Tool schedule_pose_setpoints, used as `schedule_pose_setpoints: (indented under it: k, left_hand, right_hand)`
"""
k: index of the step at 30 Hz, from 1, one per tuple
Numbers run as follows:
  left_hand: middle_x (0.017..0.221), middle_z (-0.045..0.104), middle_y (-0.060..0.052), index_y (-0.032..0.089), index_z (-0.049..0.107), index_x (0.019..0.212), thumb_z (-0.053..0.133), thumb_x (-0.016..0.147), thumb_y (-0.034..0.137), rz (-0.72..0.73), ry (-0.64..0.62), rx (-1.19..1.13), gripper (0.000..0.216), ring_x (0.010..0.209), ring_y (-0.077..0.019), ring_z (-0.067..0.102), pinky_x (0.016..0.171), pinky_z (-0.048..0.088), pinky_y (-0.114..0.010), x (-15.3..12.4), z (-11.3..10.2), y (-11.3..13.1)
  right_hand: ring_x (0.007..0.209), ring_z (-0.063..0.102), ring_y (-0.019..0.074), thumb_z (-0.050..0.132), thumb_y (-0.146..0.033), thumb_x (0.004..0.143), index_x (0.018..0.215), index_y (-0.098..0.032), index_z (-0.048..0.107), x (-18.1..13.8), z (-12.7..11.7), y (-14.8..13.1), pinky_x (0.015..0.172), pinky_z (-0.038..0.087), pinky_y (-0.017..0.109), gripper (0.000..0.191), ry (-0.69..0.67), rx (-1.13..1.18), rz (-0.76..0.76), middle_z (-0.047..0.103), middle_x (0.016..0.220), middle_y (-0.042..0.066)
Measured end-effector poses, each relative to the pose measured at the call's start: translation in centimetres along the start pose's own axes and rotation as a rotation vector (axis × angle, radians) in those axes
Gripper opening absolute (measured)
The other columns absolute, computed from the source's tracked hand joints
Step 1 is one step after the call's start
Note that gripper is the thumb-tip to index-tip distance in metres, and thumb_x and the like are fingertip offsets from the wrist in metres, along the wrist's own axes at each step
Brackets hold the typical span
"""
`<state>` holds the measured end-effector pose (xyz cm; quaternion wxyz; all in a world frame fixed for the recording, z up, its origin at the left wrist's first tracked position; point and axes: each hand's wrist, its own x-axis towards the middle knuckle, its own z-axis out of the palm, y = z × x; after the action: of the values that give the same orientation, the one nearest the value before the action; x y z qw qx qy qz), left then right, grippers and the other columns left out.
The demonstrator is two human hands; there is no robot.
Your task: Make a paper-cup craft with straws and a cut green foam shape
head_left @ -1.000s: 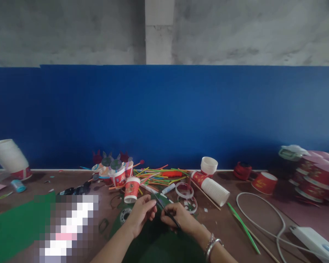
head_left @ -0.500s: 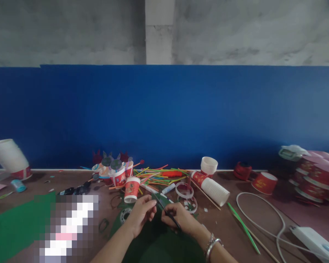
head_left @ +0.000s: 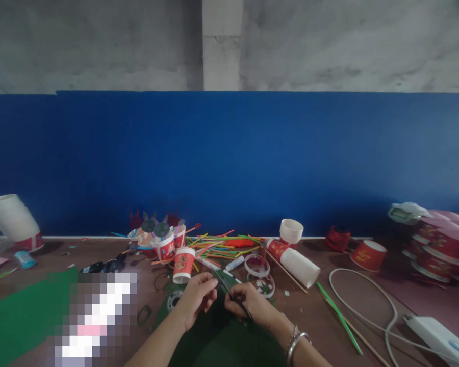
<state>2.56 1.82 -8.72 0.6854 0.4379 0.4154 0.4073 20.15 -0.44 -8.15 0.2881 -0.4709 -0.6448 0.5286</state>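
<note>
My right hand (head_left: 248, 302) is closed around a pair of scissors (head_left: 225, 283), whose blades point up and left toward my other hand. Thumb and fingers pinched together, my left hand (head_left: 199, 295) is close to the blade tips; whatever it pinches is too small to make out. Both hands are above a dark green sheet (head_left: 218, 341). Just beyond my left hand a red paper cup (head_left: 184, 265) stands with its printed side showing. Rolls of clear tape (head_left: 265, 285) lie beside my right hand.
Colourful pipe cleaners (head_left: 222, 247) lie at the back, near decorated cups (head_left: 163, 244). A stack of paper cups (head_left: 300, 266) lies on its side. On the right are a white cable (head_left: 361, 270), a power strip (head_left: 439, 336) and red cup stacks (head_left: 439, 250). A green sheet (head_left: 26, 311) is at left.
Almost nothing differs. The fingers of my left hand have shifted very slightly by the scissor tips, and my right hand keeps its hold on the scissors.
</note>
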Motion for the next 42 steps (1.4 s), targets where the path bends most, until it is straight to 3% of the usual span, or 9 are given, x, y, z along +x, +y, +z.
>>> schedule_pose_setpoints:
  k: [6,19,25,35,42]
  left_hand:
    - [0.061,0.067,0.000,0.019,0.045,0.074,0.071,0.064,0.036,-0.003,0.000,-0.101,0.033,0.044,-0.0064,0.055,0.041,0.035,-0.015,-0.17,0.27,-0.15]
    - [0.051,0.061,0.003,0.019,0.043,0.068,0.073,0.062,0.034,0.022,-0.023,-0.133,0.034,0.041,-0.0054,0.050,0.041,0.032,-0.015,0.02,0.15,-0.26]
    - [0.052,0.061,0.003,0.018,0.044,0.066,0.073,0.063,0.033,0.020,-0.023,-0.127,0.033,0.041,-0.0052,0.050,0.041,0.032,-0.015,0.11,-0.05,-0.41]
    - [0.049,0.057,0.005,0.018,0.045,0.063,0.072,0.063,0.034,0.035,-0.008,-0.084,0.031,0.038,-0.0044,0.045,0.039,0.029,-0.015,0.17,-0.20,-0.39]
    - [0.048,0.055,0.005,0.018,0.045,0.062,0.071,0.062,0.033,0.022,0.004,-0.054,0.031,0.038,-0.0039,0.044,0.038,0.027,-0.015,0.17,-0.23,-0.17]
  right_hand:
    - [0.036,0.038,0.0040,0.065,-0.037,0.071,0.068,-0.014,0.056,0.02,0.03,-0.06,0.033,0.029,0.014,0.025,0.001,-0.007,-0.023,0.045,0.045,-0.007]
    - [0.039,0.045,0.0059,0.064,-0.027,0.070,0.070,-0.014,0.059,0.15,0.18,-0.01,0.036,0.031,0.014,0.014,0.002,-0.022,-0.023,0.048,0.047,-0.006]
    - [0.036,0.039,0.0046,0.064,-0.028,0.070,0.069,-0.014,0.058,0.28,0.17,0.44,0.033,0.027,0.013,0.015,0.004,-0.011,-0.013,0.045,0.044,-0.007]
    - [0.039,0.044,0.0065,0.064,-0.032,0.069,0.070,-0.014,0.059,0.17,0.03,0.22,0.035,0.036,0.015,0.018,-0.020,-0.009,-0.001,0.050,0.050,-0.005]
    - [0.038,0.042,0.0051,0.062,-0.029,0.069,0.070,-0.014,0.059,0.16,0.13,0.19,0.034,0.033,0.014,0.015,-0.005,-0.009,-0.007,0.047,0.049,-0.006]
